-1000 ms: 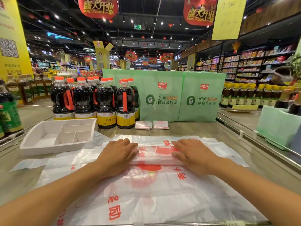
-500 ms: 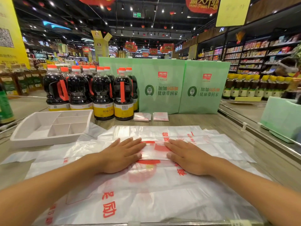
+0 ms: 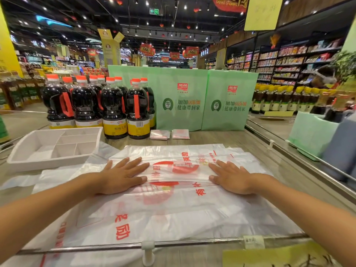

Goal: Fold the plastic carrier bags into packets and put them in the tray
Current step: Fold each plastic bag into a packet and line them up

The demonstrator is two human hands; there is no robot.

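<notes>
A stack of translucent white carrier bags (image 3: 173,212) with red print lies flat on the wooden shelf in front of me. On top, one bag is folded lengthwise into a long strip (image 3: 177,170). My left hand (image 3: 121,176) presses flat on the strip's left part, fingers straight. On the strip's right part my right hand (image 3: 231,178) lies flat in the same way. A white divided tray (image 3: 25,157) sits at the left with nothing visible in it. Two folded bag packets (image 3: 159,134) (image 3: 180,133) lie on the shelf behind the stack.
Several dark soy sauce bottles (image 3: 113,110) with orange caps stand behind the tray. Two green paper display bags (image 3: 192,101) stand upright at the back. A metal rail (image 3: 173,244) runs along the shelf's front edge. Another railed edge borders the right side.
My two hands have slid apart along the folded strip, the left one leftward and the right one rightward. The red print between them shows now. The camera view has tilted down slightly.
</notes>
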